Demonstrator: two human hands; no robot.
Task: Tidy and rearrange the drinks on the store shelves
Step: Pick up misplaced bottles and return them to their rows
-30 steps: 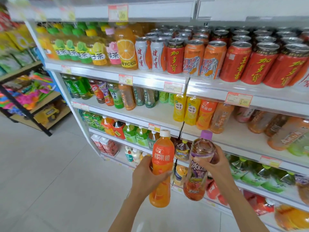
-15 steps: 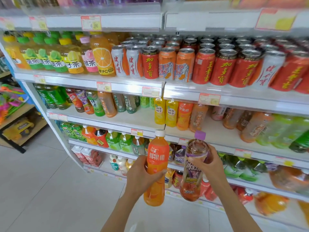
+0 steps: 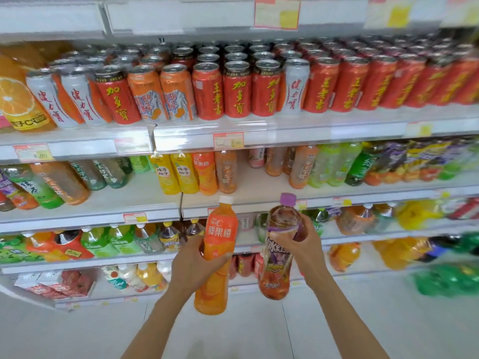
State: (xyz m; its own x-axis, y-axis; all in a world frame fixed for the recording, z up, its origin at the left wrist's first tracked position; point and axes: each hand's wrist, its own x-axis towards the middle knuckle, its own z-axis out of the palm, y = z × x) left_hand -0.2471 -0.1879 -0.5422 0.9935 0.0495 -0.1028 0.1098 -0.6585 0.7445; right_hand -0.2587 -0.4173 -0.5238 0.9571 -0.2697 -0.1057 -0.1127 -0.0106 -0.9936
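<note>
Far left: green and orange tea bottles (image 3: 49, 187) leaning on the middle shelf (image 3: 134, 195). Above: can row (image 3: 233, 94), red, orange, white, upright. Centre-left: left grip (image 3: 190, 265) curled round mid-body of orange juice bottle (image 3: 220, 234), white cap, upright, in the air in front of the lower shelves. Just beside it: purple-cap tea bottle (image 3: 274, 281), slightly tilted, also in the air, clasped at the shoulder by right grip (image 3: 304, 251), fingers wrapped round. Far right: blurred green and orange bottles, labels unreadable.
</note>
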